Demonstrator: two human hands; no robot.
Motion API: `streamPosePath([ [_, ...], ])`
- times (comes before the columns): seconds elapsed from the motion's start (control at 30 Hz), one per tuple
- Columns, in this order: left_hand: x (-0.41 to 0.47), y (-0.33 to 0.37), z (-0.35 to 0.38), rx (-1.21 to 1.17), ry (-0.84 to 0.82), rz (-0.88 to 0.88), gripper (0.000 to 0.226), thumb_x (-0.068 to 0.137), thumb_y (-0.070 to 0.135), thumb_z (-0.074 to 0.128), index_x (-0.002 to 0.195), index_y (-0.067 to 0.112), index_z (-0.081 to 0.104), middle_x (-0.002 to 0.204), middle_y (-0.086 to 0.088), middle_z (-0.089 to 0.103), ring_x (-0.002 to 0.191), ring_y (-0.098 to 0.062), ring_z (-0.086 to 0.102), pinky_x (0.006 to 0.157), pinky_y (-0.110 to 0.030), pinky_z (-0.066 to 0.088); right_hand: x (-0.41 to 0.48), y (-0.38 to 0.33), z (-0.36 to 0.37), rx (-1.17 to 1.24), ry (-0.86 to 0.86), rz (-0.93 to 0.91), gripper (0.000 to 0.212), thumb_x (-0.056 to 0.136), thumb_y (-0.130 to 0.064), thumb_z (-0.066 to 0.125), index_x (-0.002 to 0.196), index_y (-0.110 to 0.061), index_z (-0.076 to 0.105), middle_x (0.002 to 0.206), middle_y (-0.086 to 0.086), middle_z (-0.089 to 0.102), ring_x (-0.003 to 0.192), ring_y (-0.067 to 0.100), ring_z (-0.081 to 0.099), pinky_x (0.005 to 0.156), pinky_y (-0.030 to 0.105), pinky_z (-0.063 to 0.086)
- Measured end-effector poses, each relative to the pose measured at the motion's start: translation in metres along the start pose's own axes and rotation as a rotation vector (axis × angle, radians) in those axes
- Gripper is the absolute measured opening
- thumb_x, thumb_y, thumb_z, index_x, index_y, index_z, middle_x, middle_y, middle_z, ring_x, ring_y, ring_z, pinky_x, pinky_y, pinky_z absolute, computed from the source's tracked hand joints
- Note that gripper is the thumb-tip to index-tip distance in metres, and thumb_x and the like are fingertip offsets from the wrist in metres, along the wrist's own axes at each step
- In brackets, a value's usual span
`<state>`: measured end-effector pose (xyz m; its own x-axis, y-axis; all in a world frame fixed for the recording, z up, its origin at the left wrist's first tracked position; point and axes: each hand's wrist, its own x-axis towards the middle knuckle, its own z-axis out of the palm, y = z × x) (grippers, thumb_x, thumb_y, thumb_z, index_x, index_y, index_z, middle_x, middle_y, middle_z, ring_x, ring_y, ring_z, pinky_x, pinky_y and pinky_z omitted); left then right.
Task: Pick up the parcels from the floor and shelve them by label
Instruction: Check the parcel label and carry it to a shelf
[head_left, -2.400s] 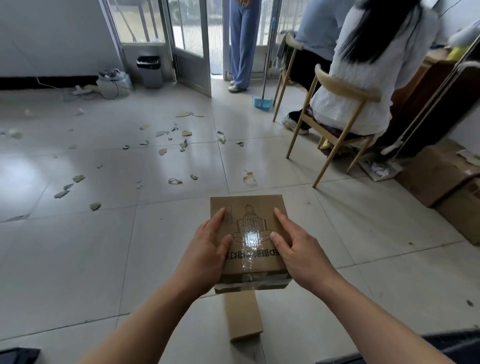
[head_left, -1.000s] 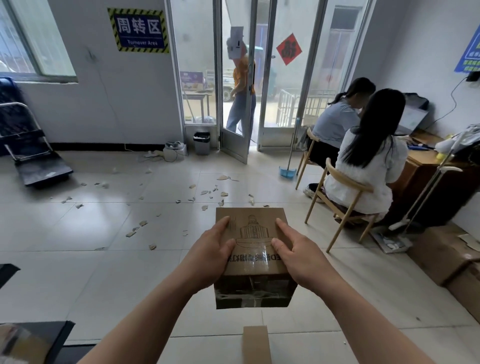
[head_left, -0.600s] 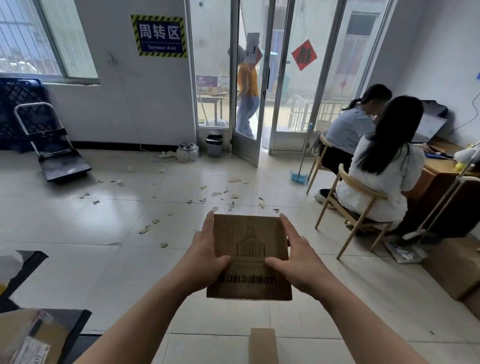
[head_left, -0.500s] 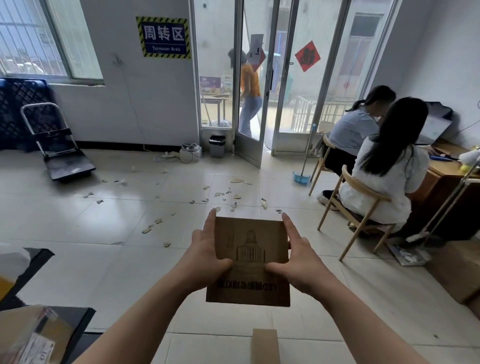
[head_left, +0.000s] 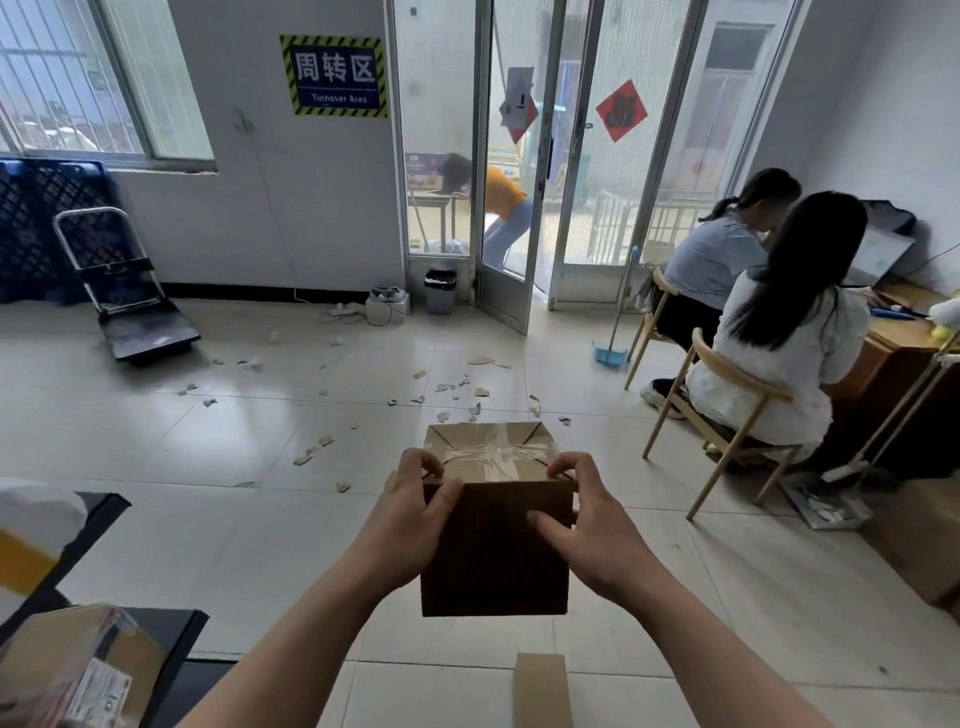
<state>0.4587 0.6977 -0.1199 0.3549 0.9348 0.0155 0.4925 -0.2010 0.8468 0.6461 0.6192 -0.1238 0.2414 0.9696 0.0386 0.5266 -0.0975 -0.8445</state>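
One box is up off the floor, but it is not on a shelf yet.

The big tiled floor (head_left: 218, 447) has little torn scraps far off, and no shelf shows anywhere (so I cannot tell where the box must go). At the near left edge is a dark table (head_left: 171, 631) with another packet (head_left: 78, 670) on it. Near the bottom lies a flat cardboard piece (head_left: 543, 691), still on the floor. The brown box (head_left: 493, 551) is in the air in the middle, taped side up. The left hand (head_left: 410, 519) and right hand (head_left: 592, 540) are closed around its two sides. I think the label hunt comes next.
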Motion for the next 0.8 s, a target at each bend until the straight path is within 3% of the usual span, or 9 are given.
streamPosePath([
  [0.2, -0.004, -0.001, 0.0, 0.0, -0.006, -0.014, 0.017, 0.095, 0.034, 0.048, 0.101, 0.018, 0.047, 0.113, -0.004, 0.044, 0.097, -0.011, 0.05, 0.081, -0.021, 0.035, -0.004, 0.002, 0.007, -0.006, 0.072, 0.033, 0.028, 0.087, -0.033, 0.062, 0.101, -0.031, 0.039, 0.107, 0.0, 0.052, 0.093, 0.016, 0.058, 0.064, 0.013, 0.043],
  [0.37, -0.006, -0.004, 0.004, 0.062, -0.025, 0.031, 0.018, 0.094, 0.03, 0.052, 0.102, 0.015, 0.048, 0.115, -0.003, 0.044, 0.087, 0.005, 0.045, 0.07, -0.012, 0.037, -0.008, 0.004, 0.007, -0.023, 0.101, 0.066, 0.028, 0.084, -0.037, 0.066, 0.095, -0.023, 0.044, 0.099, -0.001, 0.052, 0.088, 0.015, 0.053, 0.064, 0.017, 0.04],
  [0.53, -0.008, -0.002, 0.004, 0.062, -0.052, 0.027, 0.022, 0.092, 0.027, 0.056, 0.11, 0.017, 0.046, 0.121, -0.004, 0.042, 0.09, -0.002, 0.048, 0.076, -0.014, 0.036, -0.009, 0.005, 0.008, -0.025, 0.131, 0.073, 0.025, 0.087, -0.037, 0.062, 0.091, -0.017, 0.048, 0.091, 0.001, 0.054, 0.082, 0.014, 0.051, 0.065, 0.018, 0.04],
  [0.63, -0.007, -0.003, 0.002, -0.009, -0.07, -0.028, 0.05, 0.09, 0.025, 0.059, 0.133, 0.023, 0.033, 0.132, -0.004, 0.036, 0.105, -0.013, 0.043, 0.085, -0.018, 0.037, -0.008, 0.006, 0.011, -0.022, 0.132, 0.063, 0.024, 0.086, -0.035, 0.063, 0.098, -0.02, 0.048, 0.099, -0.001, 0.054, 0.092, 0.016, 0.053, 0.072, 0.019, 0.045],
  [0.7, -0.005, -0.005, 0.002, -0.024, -0.067, -0.07, 0.072, 0.086, 0.023, 0.064, 0.144, 0.023, 0.021, 0.135, -0.007, 0.034, 0.108, -0.016, 0.042, 0.091, -0.025, 0.038, -0.009, 0.007, 0.012, 0.012, 0.115, 0.076, 0.03, 0.085, -0.033, 0.065, 0.107, -0.025, 0.046, 0.11, -0.003, 0.053, 0.102, 0.017, 0.054, 0.083, 0.029, 0.051],
  [0.8, -0.002, -0.003, 0.004, 0.005, -0.048, -0.107, 0.078, 0.083, 0.025, 0.067, 0.145, 0.016, 0.02, 0.133, -0.009, 0.036, 0.103, -0.018, 0.045, 0.089, -0.028, 0.041, -0.011, 0.008, 0.012, 0.057, 0.108, 0.07, 0.052, 0.083, -0.029, 0.068, 0.125, -0.031, 0.039, 0.129, -0.005, 0.046, 0.117, 0.018, 0.051, 0.095, 0.04, 0.051],
])
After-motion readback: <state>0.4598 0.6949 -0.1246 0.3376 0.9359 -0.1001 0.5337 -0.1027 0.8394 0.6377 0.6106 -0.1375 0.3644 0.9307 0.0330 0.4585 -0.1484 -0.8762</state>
